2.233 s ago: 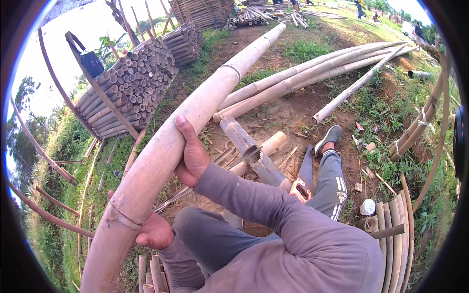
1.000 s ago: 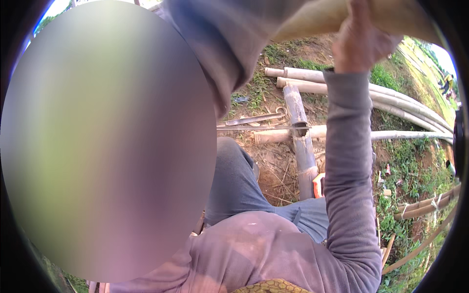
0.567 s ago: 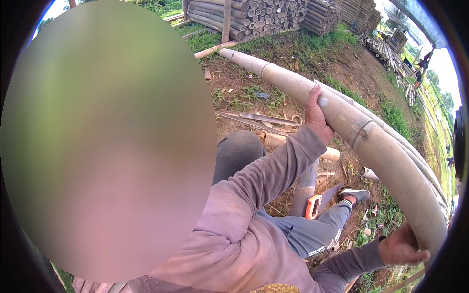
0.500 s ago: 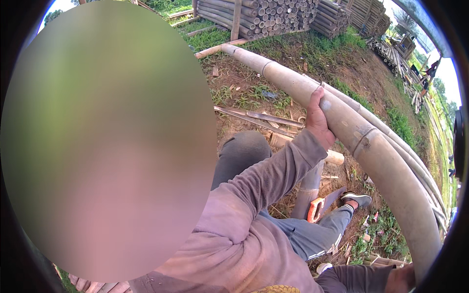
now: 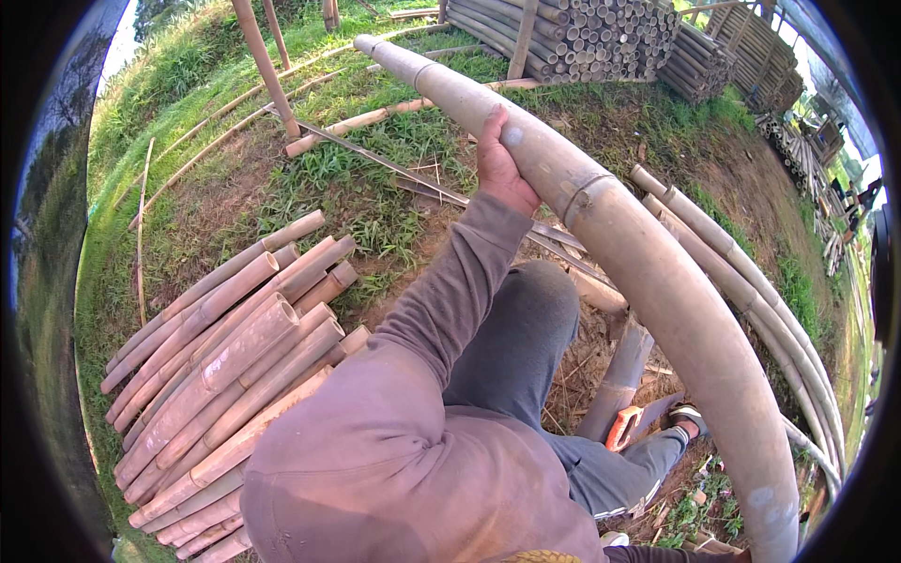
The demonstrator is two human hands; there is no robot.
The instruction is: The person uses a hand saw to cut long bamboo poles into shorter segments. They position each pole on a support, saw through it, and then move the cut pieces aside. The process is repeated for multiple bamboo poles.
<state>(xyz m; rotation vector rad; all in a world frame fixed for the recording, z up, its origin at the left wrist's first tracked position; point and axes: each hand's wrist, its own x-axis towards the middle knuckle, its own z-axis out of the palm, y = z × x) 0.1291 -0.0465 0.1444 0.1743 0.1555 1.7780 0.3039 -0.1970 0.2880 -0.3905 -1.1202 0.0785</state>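
Observation:
A long, thick bamboo pole (image 5: 648,258) runs from the far middle down to the lower right, raised over the ground. My left hand (image 5: 507,169) grips it from its left side, thumb on top, fingers hidden behind it. At the bottom edge my right sleeve (image 5: 671,555) reaches the near part of the pole. Only a sliver of my right hand (image 5: 742,556) shows beside the pole; its fingers are out of sight. Below the pole, a handsaw with an orange handle (image 5: 623,428) leans near my foot (image 5: 690,415) against a bamboo post (image 5: 615,380).
Cut bamboo lengths (image 5: 225,375) lie piled at the left. More long poles (image 5: 751,291) rest on the right. A large bamboo stack (image 5: 601,42) stands at the back. Thin split strips (image 5: 394,169) and an upright post (image 5: 266,70) are ahead.
The pole's far end has swung left and farther out with my left hand on it. My view has turned somewhat left; the previously blurred left side now shows the bamboo pile.

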